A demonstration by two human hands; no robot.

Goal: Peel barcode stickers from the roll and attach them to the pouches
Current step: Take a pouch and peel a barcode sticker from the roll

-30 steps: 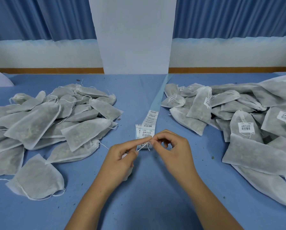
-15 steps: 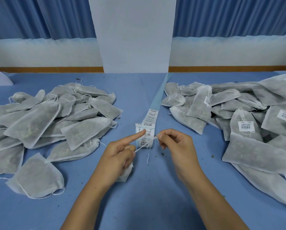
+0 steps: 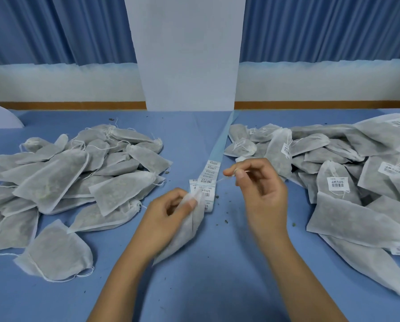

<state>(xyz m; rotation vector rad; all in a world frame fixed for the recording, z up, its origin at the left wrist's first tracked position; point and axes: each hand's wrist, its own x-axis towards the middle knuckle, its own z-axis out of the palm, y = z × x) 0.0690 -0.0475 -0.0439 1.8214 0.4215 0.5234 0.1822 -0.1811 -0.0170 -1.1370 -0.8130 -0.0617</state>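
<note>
My left hand [image 3: 168, 217] grips the top of a white fabric pouch [image 3: 185, 233] that hangs down toward the blue table. My right hand [image 3: 261, 187] pinches the pouch's thin drawstring [image 3: 222, 180] and holds it taut, up and to the right. Just behind my hands lies the strip of barcode stickers [image 3: 208, 180] on its pale backing, running away toward the far edge. Unlabelled pouches form a pile on the left [image 3: 73, 177]. On the right is a pile of pouches with barcode stickers on them [image 3: 333, 173].
The blue table [image 3: 206, 287] carries small dark crumbs near the strip. A white pillar [image 3: 187, 54] stands beyond the far edge, with blue curtains on both sides. One loose pouch [image 3: 57, 252] lies at the front left.
My right hand has pulled the drawstring up and to the right. My left hand's pointing finger has curled in, and the pouch now shows hanging from it.
</note>
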